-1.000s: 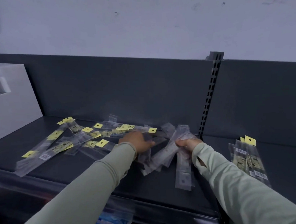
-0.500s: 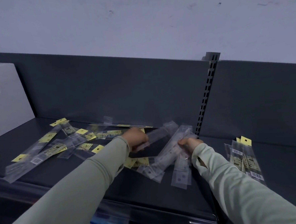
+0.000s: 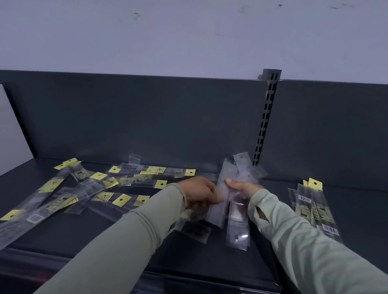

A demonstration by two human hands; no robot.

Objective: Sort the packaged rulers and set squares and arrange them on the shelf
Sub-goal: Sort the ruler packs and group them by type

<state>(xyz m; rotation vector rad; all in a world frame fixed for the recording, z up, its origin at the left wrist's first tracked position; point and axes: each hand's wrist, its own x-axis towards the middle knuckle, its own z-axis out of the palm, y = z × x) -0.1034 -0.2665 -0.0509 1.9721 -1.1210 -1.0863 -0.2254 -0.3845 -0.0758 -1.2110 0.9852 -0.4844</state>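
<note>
Gathering packaged rulers on the shelf [image 3: 351, 205]

Our right hand [image 3: 243, 187] grips a bundle of clear ruler packs [image 3: 234, 189] beside the slotted upright [image 3: 265, 119]; our left hand [image 3: 199, 193] pinches its edge; loose packs [image 3: 55, 200] lie left.

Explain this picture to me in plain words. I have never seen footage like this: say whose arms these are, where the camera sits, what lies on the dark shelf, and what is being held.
No machine here: a person films from a camera worn on the head, looking down at their own arms in pale green sleeves. The right hand grips a bundle of clear packets, upright and fanned. The left hand meets the bundle from the side, seemingly adding a packet; blur hides its exact grip. On the dark shelf, scattered packets with yellow tags lie loose on the left. A neater stack lies on the right. What each packet contains is too blurred to tell.
</note>
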